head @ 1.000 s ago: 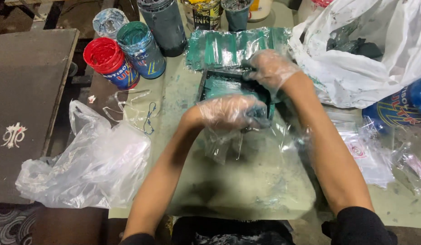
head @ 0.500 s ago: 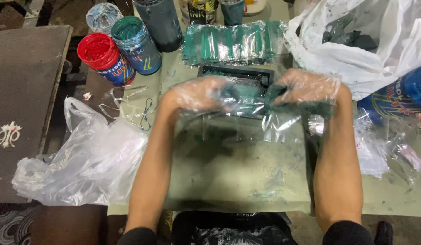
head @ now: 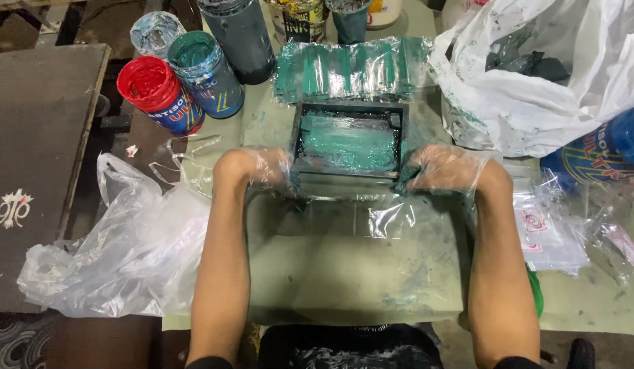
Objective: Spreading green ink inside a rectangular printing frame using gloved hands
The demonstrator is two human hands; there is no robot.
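Observation:
A small dark tray [head: 349, 142] smeared with green paint sits on a pale green work surface [head: 344, 273]. My left hand [head: 259, 167], in a clear plastic glove, grips the tray's near left corner. My right hand [head: 443, 169], gloved the same way, grips its near right corner. A clear plastic sheet [head: 378, 212] lies crumpled under the tray's near edge, between my hands. Just beyond the tray lies a plastic sheet coated in green paint [head: 351, 67].
Paint cans stand at the back left: a red-topped one [head: 156, 92], a green-topped one [head: 204, 72] and a tall dark one [head: 242, 37]. A clear plastic bag [head: 126, 246] lies left. A white bag [head: 549, 75] and a blue can [head: 604, 150] sit right. A dark board [head: 30, 157] is far left.
My hands have moved apart from over the tray to its two near corners. The clear plastic that was bunched between them now lies flatter in front of the tray.

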